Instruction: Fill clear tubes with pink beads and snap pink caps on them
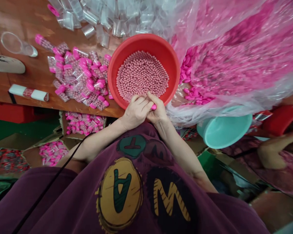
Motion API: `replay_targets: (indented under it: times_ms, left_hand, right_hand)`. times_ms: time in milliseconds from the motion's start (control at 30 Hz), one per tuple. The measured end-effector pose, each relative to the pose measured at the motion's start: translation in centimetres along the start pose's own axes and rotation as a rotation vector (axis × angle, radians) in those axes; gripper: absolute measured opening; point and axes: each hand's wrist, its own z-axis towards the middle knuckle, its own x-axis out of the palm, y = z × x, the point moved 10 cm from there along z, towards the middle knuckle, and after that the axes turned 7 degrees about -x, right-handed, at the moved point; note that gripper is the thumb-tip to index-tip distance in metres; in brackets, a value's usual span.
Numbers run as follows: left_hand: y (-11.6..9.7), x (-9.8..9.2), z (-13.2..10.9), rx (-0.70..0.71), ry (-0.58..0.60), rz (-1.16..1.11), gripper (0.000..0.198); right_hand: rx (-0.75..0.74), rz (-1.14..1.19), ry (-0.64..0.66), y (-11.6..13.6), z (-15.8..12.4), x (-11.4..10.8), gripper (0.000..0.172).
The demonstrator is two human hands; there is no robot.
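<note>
The two hands meet at the near rim of a red plastic basin (143, 70), just above the middle of the frame. The right hand (158, 113) is curled shut, with a small, glossy pink cap (153, 107) poking out between its fingers. Most of that piece is hidden, so whatever lies behind the cap cannot be made out. The left hand (136, 112) is also mostly closed, its fingers (140, 102) bent against the right hand; whether it grips the same piece cannot be told.

The basin holds a heap of matte pink beads (142, 74), round and tightly packed. To the left, on a scuffed wooden table (36, 81), lie filled clear packets (78, 78) with pink caps, overlapping so that single ones are hard to separate. Empty clear sleeves (88, 16) are bunched along the top edge, cut off by the frame. At right, a crinkled clear bag (234, 58) bulges with pink pieces, blurred behind the glare on the plastic.

Below the table edge, more packets lie in a cardboard box (84, 123). A teal basin (224, 130) sits under the bag, and a co-worker's arm (271, 156) shows at the right edge. A black cord (53, 175) crosses the maroon T-shirt (127, 182).
</note>
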Motion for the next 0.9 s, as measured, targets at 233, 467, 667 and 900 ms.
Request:
replay_targets:
  times_ms: [233,467,667,900]
  left_hand:
    - [3.1,1.5,-0.4,-0.205,0.147,-0.082,0.028]
    - [11.1,4.5,-2.0,-0.754,0.148,-0.642,0.015]
    - [12.2,5.3,-2.0,-0.870,0.062,-0.825,0.019]
    - [10.3,4.1,-1.4,-0.825,-0.005,-0.634,0.012]
  right_hand:
    - [0.100,-0.258,-0.055,-2.3,1.8,-2.8,0.051]
    - [-0.540,-1.274,0.130,3.0,0.3,-0.9,0.071]
    - [-0.659,-1.958,0.262,3.0,-1.0,1.8,0.101]
    - [-0.686,-2.092,0.029,2.1,-0.1,1.6,0.049]
